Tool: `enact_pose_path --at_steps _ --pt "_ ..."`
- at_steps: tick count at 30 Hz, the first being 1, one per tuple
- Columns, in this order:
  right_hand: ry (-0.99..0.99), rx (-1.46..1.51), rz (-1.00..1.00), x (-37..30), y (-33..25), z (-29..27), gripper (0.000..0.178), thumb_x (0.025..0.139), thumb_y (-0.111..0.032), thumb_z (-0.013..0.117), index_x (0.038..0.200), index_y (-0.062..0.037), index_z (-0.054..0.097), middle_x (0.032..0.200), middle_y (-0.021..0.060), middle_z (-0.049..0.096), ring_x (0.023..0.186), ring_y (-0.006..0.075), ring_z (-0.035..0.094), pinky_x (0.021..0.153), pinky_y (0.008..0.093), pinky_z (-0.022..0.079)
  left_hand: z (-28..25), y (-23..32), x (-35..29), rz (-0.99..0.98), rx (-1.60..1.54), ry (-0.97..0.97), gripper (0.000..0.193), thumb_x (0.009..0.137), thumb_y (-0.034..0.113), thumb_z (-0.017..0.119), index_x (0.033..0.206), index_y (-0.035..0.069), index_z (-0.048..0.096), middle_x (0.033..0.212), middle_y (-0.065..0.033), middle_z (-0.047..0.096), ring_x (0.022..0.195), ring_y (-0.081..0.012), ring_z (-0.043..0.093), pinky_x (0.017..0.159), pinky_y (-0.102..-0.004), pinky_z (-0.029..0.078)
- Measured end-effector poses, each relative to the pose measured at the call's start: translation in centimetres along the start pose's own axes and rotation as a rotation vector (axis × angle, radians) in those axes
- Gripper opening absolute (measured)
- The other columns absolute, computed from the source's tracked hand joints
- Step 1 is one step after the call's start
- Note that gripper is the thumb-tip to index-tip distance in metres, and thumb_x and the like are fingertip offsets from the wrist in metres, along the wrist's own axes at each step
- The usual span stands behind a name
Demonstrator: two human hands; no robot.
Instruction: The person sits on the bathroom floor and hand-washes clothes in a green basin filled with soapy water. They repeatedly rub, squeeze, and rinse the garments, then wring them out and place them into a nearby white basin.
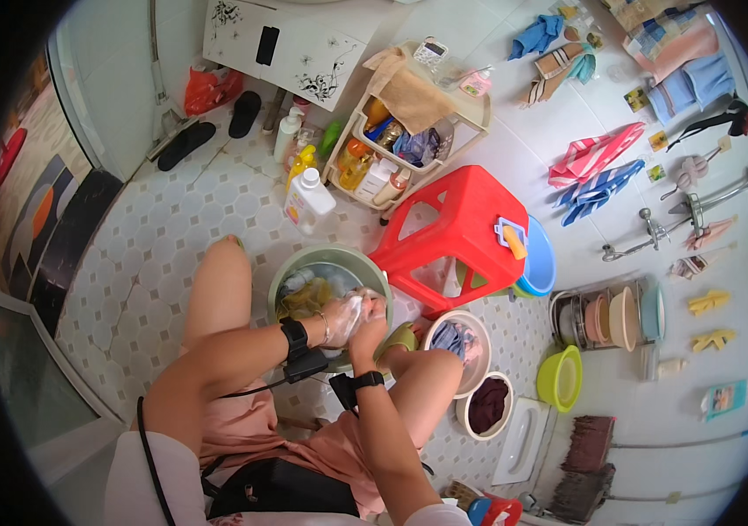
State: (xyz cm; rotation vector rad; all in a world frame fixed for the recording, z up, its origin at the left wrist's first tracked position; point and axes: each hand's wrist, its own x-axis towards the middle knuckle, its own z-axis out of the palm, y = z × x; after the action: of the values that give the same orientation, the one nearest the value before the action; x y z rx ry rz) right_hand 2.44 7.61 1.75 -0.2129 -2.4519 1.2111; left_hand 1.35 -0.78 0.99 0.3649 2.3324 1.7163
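My left hand (337, 321) and my right hand (370, 326) are pressed together over the right side of a grey-green basin (282, 267). Both are closed around a whitish, wet-looking piece of cloth (355, 307), whose shape is partly covered by the fingers. Below them, in the basin's cloudy water, lies a yellowish garment (306, 298). The basin stands on the tiled floor between my bent legs.
A red plastic stool (470, 210) stands right of the basin, with a yellow bar (514, 243) on top. Tubs of laundry (482, 364) sit nearer right. Behind are a white bottle (308, 202) and a loaded shelf rack (444, 145). Cloths (598, 153) hang on the wall.
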Motion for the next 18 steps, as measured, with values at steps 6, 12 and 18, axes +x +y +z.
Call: enact_pose_path --at_steps 6,12,18 --pt "-0.124 0.453 0.27 0.9 2.6 0.3 0.025 0.084 -0.025 0.049 0.072 -0.0029 0.048 0.063 0.0068 0.054 0.058 0.0142 0.049 0.055 0.0281 0.041 -1.3 -0.7 1.1 -0.49 -0.672 0.214 0.036 0.081 0.035 0.048 0.099 0.004 0.055 0.092 -0.008 0.058 0.085 -0.017 0.054 0.074 -0.0275 0.042" --pt "-0.074 1.086 0.547 2.9 2.9 -2.0 0.012 0.086 -0.017 0.046 0.085 -0.0057 0.049 0.082 0.0047 0.055 0.075 0.015 0.053 0.07 0.0282 0.045 -3.0 -1.3 1.1 -0.551 -0.443 -0.329 0.054 0.066 0.039 0.068 0.099 -0.001 0.056 0.087 -0.0084 0.056 0.08 -0.0136 0.052 0.067 -0.0253 0.042" --pt "-0.19 1.088 0.562 2.6 3.2 -1.8 0.023 0.086 -0.019 0.046 0.102 -0.0021 0.045 0.1 0.0085 0.051 0.09 0.017 0.049 0.082 0.0289 0.04 -2.6 -0.2 0.9 -0.342 -0.499 -0.109 0.049 0.07 0.039 0.064 0.096 -0.002 0.056 0.082 -0.0068 0.057 0.072 -0.0125 0.051 0.064 -0.0254 0.042"
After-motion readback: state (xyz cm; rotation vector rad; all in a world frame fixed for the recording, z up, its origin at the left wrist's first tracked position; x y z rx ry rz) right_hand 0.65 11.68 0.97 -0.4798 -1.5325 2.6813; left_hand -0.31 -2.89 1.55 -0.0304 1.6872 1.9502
